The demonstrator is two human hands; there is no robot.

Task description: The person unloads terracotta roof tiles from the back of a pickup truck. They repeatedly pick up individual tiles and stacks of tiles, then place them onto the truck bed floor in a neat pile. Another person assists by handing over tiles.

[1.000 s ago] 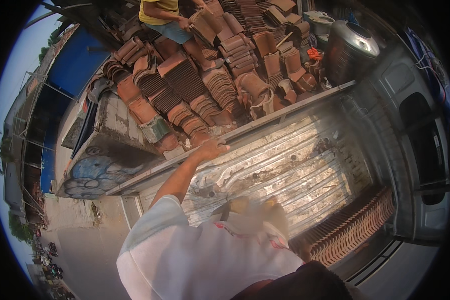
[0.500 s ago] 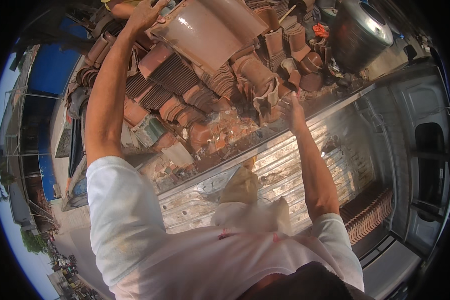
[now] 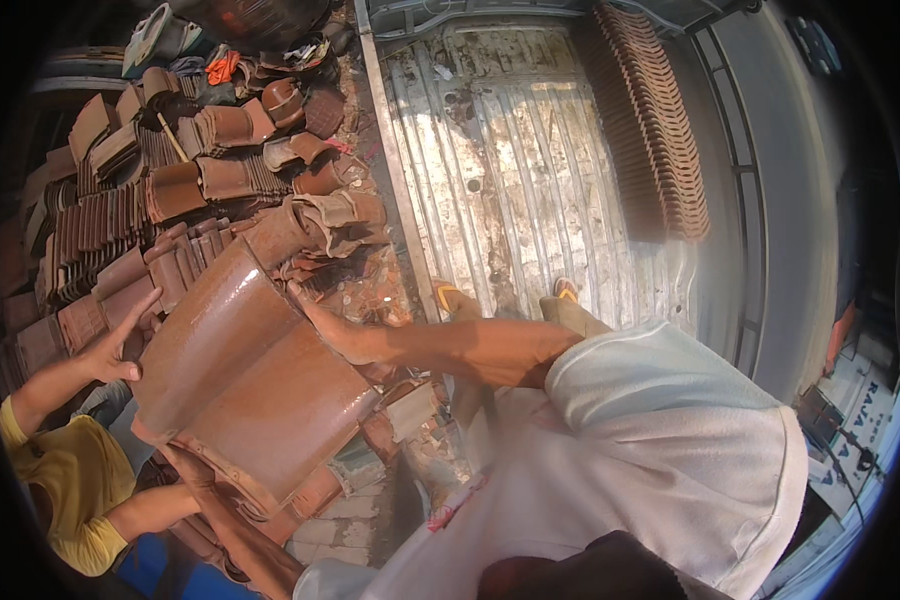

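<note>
A large glossy brown roof tile [image 3: 255,370] spans the space between my two hands, tilted; I cannot tell if more tiles lie beneath it. My right hand [image 3: 325,322] grips its far edge, the fingers partly behind the tile. At the near left edge is my left hand [image 3: 188,468], its fingers mostly hidden under the tile. A co-worker in a yellow shirt [image 3: 65,480] stands at the left. One of that person's hands [image 3: 115,350] is spread beside the tile's left corner; the other arm [image 3: 155,510] reaches close to my left forearm.
Piles of clay roof tiles [image 3: 100,235] fill the left, with broken pieces around them. A metal truck bed [image 3: 520,190] holds a row of stacked tiles [image 3: 660,130] at its far right. My sandalled feet [image 3: 562,290] stand on the bed beside its side edge [image 3: 395,170].
My view has swung round toward the truck bed. My right hand, earlier empty over the bed's edge, now grips the tile. The co-worker's arms and shirt show more fully.
</note>
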